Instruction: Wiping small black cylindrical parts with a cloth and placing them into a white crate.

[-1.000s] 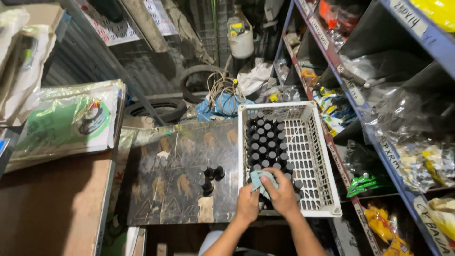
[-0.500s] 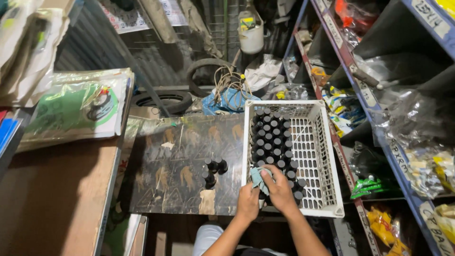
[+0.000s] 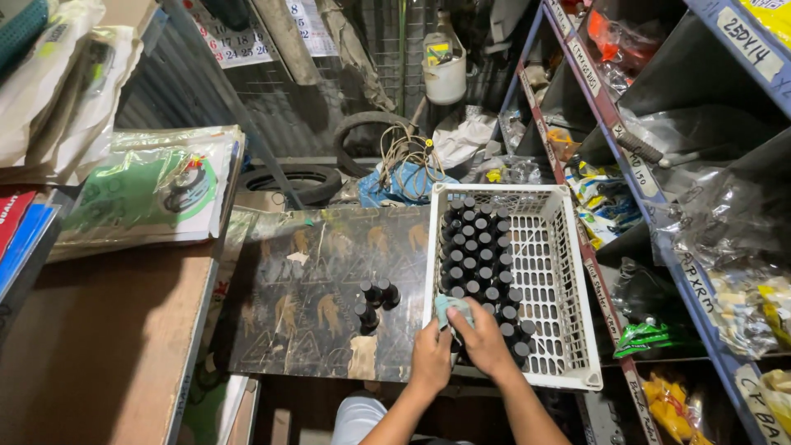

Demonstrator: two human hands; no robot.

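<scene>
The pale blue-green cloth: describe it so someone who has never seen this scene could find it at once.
Start at the white plastic crate on the patterned dark board. At the crate's near left corner, the left hand and right hand meet. The cloth is bunched between them, the only soft, light thing among rows of black bottles.

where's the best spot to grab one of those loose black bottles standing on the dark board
Probably by the cap or neck, coming straight down from above. The loose black bottles stand upright in a tight cluster on the dark board, so their sides are crowded while their tops are free. The front one nearest the left hand looks easiest.
</scene>
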